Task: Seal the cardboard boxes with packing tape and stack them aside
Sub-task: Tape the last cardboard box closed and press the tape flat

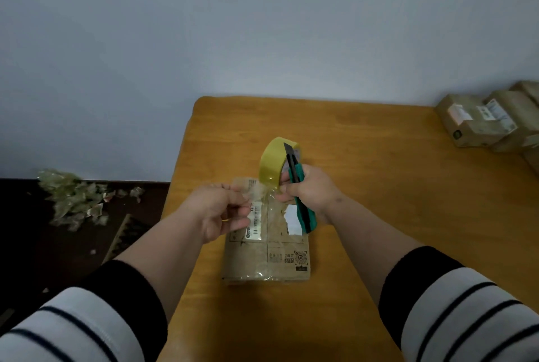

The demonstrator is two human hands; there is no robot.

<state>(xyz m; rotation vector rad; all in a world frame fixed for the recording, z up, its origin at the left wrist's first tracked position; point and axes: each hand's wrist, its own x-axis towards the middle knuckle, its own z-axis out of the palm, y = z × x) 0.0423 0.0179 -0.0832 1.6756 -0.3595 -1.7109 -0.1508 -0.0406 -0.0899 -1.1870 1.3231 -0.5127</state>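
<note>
The cardboard box (267, 248) lies flat near the middle of the bench (379, 186), a little toward its left edge, with its printed top and a white label facing up. Glossy clear tape already shows over its near end and along the centre seam, so it looks partly sealed; whether the far end is closed I cannot tell, because both hands hover over it.

The left hand (217, 213) pinches the free end of a clear tape strip (256, 191) between thumb and fingers, drawn out from the roll. The right hand (309, 191) grips the yellow tape roll (272, 162), held upright above the far end of the box, and the same hand also clasps a teal utility knife (300, 192) with its black blade end pointing up past the roll. In my judgement a new length is being pulled off to lay across the box, with cutting, pressing down and stacking not yet done.

At the far right corner of the bench a group of other cardboard boxes (493, 121) sits stacked, cut off by the frame edge; they appear taped, though that is too small to confirm, and how many there are is unclear.

On the dark floor beyond the left edge lies a heap of crumpled tape scraps (77, 199). The strip itself is transparent and hard to trace against the box.
</note>
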